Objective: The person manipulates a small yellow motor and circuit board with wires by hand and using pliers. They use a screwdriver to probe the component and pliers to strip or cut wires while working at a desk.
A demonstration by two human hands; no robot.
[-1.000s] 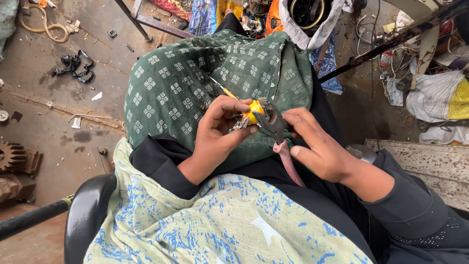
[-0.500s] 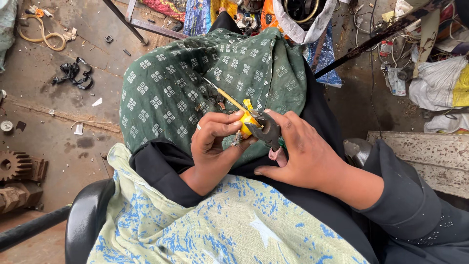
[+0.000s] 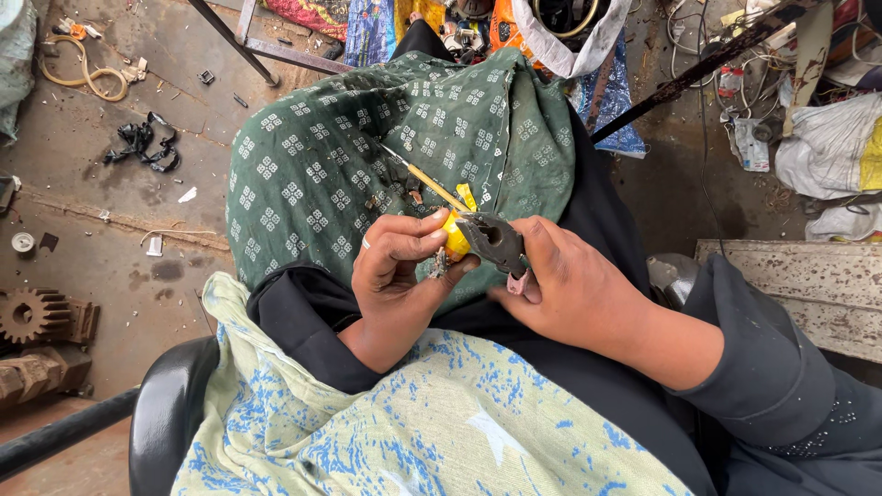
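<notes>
I am seated with a green patterned cloth [image 3: 367, 156] spread over my lap. My left hand [image 3: 395, 276] pinches a small yellow part [image 3: 456, 241] with a thin copper-coloured wire [image 3: 432, 182] running up and away from it. A little metal piece shows under its fingertips. My right hand [image 3: 574, 294] grips dark pliers [image 3: 493, 241] with pinkish handles, whose jaws meet the yellow part. Both hands hover close together above my lap.
A black chair arm [image 3: 161, 413] is at lower left. Rusty gears [image 3: 32, 321] lie on the dirty floor at left, with a hose loop [image 3: 87, 78] and black scraps [image 3: 138, 142] farther off. A concrete slab [image 3: 818, 285] is at right, bags and wires behind.
The hands have shifted slightly right and lower in view, and the pliers' jaws have stayed against the yellow part. The wire now points more up-left.
</notes>
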